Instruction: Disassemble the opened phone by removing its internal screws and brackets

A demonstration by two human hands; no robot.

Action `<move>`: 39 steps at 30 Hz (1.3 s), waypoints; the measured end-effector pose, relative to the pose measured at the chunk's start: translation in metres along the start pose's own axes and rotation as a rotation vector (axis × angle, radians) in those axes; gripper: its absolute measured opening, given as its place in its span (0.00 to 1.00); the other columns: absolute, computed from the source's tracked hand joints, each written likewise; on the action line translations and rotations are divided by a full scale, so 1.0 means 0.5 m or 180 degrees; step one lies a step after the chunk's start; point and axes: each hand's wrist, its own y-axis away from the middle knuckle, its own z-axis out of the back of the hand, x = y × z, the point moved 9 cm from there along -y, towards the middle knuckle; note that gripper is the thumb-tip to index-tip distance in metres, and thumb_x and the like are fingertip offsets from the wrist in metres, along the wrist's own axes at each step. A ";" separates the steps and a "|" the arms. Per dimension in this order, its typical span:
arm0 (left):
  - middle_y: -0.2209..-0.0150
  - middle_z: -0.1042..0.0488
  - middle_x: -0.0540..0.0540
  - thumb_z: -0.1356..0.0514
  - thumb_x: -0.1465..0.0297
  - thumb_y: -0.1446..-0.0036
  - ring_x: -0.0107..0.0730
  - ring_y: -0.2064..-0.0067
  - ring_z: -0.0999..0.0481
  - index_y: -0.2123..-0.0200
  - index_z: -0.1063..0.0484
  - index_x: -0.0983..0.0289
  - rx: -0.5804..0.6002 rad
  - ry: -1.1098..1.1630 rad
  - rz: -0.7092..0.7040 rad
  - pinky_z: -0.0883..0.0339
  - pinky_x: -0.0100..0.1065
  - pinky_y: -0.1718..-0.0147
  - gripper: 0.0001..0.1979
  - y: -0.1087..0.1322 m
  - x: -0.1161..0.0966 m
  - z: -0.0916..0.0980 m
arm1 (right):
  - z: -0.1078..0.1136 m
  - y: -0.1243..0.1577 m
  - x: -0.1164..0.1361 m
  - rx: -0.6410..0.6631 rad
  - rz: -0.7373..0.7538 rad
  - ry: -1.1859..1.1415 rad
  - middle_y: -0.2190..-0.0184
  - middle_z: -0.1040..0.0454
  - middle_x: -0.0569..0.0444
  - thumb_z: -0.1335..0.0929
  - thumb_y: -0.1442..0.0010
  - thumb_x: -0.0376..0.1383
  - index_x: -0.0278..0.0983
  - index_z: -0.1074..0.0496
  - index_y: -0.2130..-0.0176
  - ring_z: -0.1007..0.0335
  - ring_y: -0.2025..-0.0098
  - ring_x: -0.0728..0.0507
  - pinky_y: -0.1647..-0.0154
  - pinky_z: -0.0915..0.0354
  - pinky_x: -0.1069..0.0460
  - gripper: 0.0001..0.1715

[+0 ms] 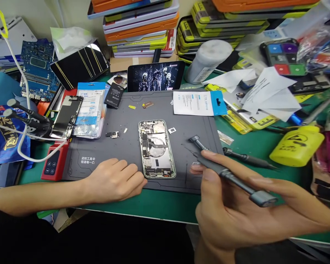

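My right hand (236, 205) grips a dark grey precision screwdriver (222, 170), its thin tip pointing up and left above the work mat. Behind those fingers shows the capped end of another grey driver (195, 140), the rest of it hidden. An opened smartphone (156, 152) lies on the mat with its inner boards and round coil exposed. My left hand (119, 179) rests closed in a loose fist just left of the phone's lower end; its palm side is hidden. A small white SIM tray (172, 130) sits right of the phone.
Small phone parts (112, 135) and a black battery (114, 95) lie on the dark mat (121, 113). A lit phone (155, 77) stands behind. At left are a detached screen (67, 115) and a red device (54, 161). Another screwdriver (247, 158) and a yellow bottle (295, 146) are right.
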 end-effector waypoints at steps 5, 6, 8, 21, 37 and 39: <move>0.75 0.33 0.48 0.43 0.68 0.26 0.30 0.74 0.34 0.71 0.33 0.61 0.0063 0.0092 0.0097 0.43 0.38 0.76 0.17 0.000 0.007 -0.011 | -0.095 0.020 0.027 0.0934 -0.0178 -0.0255 0.45 0.15 0.47 0.27 0.34 0.24 0.41 0.30 0.53 0.12 0.51 0.38 0.50 0.15 0.41 0.16; 0.75 0.33 0.48 0.44 0.68 0.26 0.31 0.74 0.34 0.71 0.32 0.61 0.0041 0.0089 0.0088 0.43 0.38 0.76 0.16 0.002 0.007 -0.011 | -0.117 0.026 0.033 0.1191 -0.0135 -0.0156 0.44 0.16 0.48 0.29 0.33 0.24 0.42 0.30 0.52 0.14 0.47 0.39 0.46 0.16 0.42 0.15; 0.74 0.32 0.49 0.44 0.68 0.26 0.31 0.74 0.33 0.69 0.31 0.62 -0.0004 0.0107 0.0063 0.43 0.39 0.76 0.15 0.005 0.006 -0.013 | -0.147 0.036 0.044 0.1535 0.0067 0.0078 0.42 0.16 0.49 0.31 0.31 0.24 0.42 0.30 0.52 0.16 0.41 0.40 0.42 0.18 0.45 0.14; 0.72 0.29 0.49 0.42 0.69 0.28 0.34 0.73 0.30 0.65 0.29 0.63 -0.0048 0.0224 0.0089 0.42 0.39 0.75 0.09 0.015 0.004 -0.020 | -0.183 0.035 0.038 0.1886 0.0139 0.0277 0.37 0.19 0.48 0.35 0.28 0.25 0.43 0.29 0.52 0.21 0.34 0.40 0.39 0.19 0.44 0.13; 0.73 0.29 0.50 0.48 0.68 0.24 0.34 0.74 0.30 0.67 0.30 0.62 -0.0065 0.0177 0.0074 0.40 0.40 0.76 0.16 0.013 0.008 -0.020 | -0.190 0.031 0.038 0.1905 0.0044 0.0189 0.36 0.20 0.51 0.36 0.27 0.24 0.42 0.27 0.50 0.23 0.33 0.43 0.36 0.21 0.47 0.15; 0.73 0.28 0.50 0.48 0.68 0.24 0.34 0.74 0.30 0.67 0.30 0.62 -0.0063 0.0199 0.0094 0.40 0.40 0.75 0.16 0.013 0.009 -0.020 | -0.183 0.031 0.038 0.1796 0.0040 0.0125 0.36 0.20 0.51 0.35 0.27 0.25 0.43 0.27 0.50 0.22 0.34 0.43 0.36 0.21 0.47 0.15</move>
